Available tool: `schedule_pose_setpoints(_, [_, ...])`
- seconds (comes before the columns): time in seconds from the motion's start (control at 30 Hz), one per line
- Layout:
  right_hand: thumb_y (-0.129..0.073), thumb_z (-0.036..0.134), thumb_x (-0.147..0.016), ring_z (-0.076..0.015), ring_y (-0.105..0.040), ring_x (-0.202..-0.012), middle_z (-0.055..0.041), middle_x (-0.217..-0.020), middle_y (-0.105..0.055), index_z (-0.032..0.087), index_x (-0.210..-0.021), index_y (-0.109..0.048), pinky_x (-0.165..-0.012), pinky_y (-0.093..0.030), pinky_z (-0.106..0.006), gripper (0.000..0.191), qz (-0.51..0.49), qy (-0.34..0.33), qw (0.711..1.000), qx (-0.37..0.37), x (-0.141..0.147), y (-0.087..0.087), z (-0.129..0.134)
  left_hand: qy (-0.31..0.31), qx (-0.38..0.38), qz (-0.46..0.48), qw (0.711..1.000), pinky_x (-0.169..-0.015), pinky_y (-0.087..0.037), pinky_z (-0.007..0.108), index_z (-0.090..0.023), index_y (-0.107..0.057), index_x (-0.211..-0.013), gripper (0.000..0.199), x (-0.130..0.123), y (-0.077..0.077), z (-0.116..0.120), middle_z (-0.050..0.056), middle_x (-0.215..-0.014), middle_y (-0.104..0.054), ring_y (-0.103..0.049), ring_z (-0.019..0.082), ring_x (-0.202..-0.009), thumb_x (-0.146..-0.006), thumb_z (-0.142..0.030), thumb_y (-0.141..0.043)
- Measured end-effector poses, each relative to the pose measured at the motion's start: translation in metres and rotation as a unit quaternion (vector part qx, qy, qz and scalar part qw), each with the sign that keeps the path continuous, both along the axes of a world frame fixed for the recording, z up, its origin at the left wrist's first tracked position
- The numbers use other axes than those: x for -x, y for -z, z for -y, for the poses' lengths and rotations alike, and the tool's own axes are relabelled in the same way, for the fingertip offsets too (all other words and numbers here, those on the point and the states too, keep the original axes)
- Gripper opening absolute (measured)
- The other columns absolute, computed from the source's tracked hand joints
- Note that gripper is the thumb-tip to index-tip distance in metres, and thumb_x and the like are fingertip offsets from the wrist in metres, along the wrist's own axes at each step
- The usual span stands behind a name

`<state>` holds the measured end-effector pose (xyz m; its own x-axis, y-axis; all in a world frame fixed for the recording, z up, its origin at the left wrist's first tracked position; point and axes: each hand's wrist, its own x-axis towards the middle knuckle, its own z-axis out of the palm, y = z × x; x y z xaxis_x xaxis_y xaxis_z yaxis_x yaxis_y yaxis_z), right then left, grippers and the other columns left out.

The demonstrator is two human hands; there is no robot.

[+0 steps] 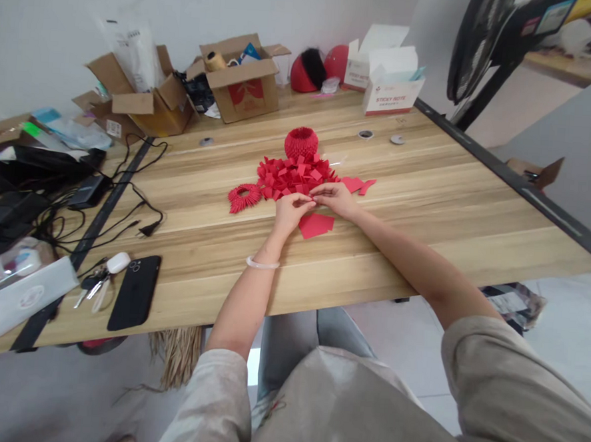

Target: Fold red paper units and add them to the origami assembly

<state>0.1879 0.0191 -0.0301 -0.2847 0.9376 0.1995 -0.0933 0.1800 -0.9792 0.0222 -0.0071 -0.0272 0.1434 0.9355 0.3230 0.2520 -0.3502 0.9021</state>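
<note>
My left hand [290, 213] and my right hand [337, 199] meet at the fingertips, pinching a small red paper piece [313, 199] that the fingers mostly hide. Just beyond them lies a heap of small folded red paper pieces [298, 173]. Behind the heap stands a round red folded-paper bowl shape [301, 142]. To the left of the heap rests a red ring of folded paper [244, 197]. Flat red paper [317, 226] lies on the table below my hands, and more red paper scraps [352, 184] lie to the right.
On the wooden table [399, 234], a black phone [135, 292], keys [93, 282] and black cables [137, 198] lie at left. Open cardboard boxes [247, 98] and white sticky note boxes [392, 97] line the back. A black fan [479, 45] stands beyond the right edge.
</note>
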Motion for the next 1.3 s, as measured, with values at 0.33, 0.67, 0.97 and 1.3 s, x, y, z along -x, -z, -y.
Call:
schedule_pose_setpoints(0.33, [-0.074, 0.027, -0.060, -0.0175, -0.066, -0.073, -0.0047, -0.080, -0.072, 0.014, -0.085, -0.071, -0.073, -0.055, -0.030, 0.029, 0.015, -0.003, 1.000, -0.006, 0.0011, -0.0022, 0.0022, -0.009, 0.004, -0.011, 1.000, -0.069, -0.050, 0.027, -0.015, -0.069, -0.079, 0.020, -0.0006, 0.0009, -0.0001, 0.005, -0.075, -0.070, -0.064, 0.014, -0.069, -0.069, -0.031, -0.069])
schedule_pose_setpoints(0.67, [-0.072, 0.028, -0.063, -0.0189, -0.067, -0.084, -0.0069, -0.091, -0.072, 0.014, -0.093, -0.069, -0.080, -0.055, -0.031, 0.033, 0.015, -0.012, 1.000, -0.013, 0.0032, -0.0029, 0.0042, -0.019, 0.006, -0.009, 1.000, -0.068, -0.050, 0.026, -0.015, -0.068, -0.076, 0.015, -0.0018, -0.0040, 0.0025, 0.004, -0.073, -0.069, -0.062, 0.013, -0.066, -0.068, -0.028, -0.069])
schedule_pose_setpoints(0.97, [-0.071, 0.026, -0.064, -0.0192, -0.067, -0.084, -0.0070, -0.091, -0.072, 0.014, -0.092, -0.070, -0.080, -0.054, -0.032, 0.030, 0.025, -0.010, 0.999, -0.026, 0.0029, -0.0013, 0.0034, -0.018, 0.007, -0.012, 1.000, -0.068, -0.050, 0.026, -0.015, -0.067, -0.076, 0.013, -0.0027, -0.0036, 0.0024, 0.004, -0.073, -0.068, -0.062, 0.012, -0.065, -0.068, -0.025, -0.069])
schedule_pose_setpoints(1.3, [-0.068, 0.023, -0.065, -0.0201, -0.068, -0.084, -0.0063, -0.089, -0.072, 0.015, -0.090, -0.071, -0.080, -0.054, -0.032, 0.026, 0.051, -0.008, 0.998, -0.042, 0.0020, 0.0002, 0.0019, -0.018, -0.006, -0.039, 0.999, -0.069, -0.050, 0.027, -0.016, -0.066, -0.075, 0.011, -0.0024, -0.0060, 0.0042, 0.003, -0.072, -0.068, -0.062, 0.013, -0.065, -0.068, -0.024, -0.069])
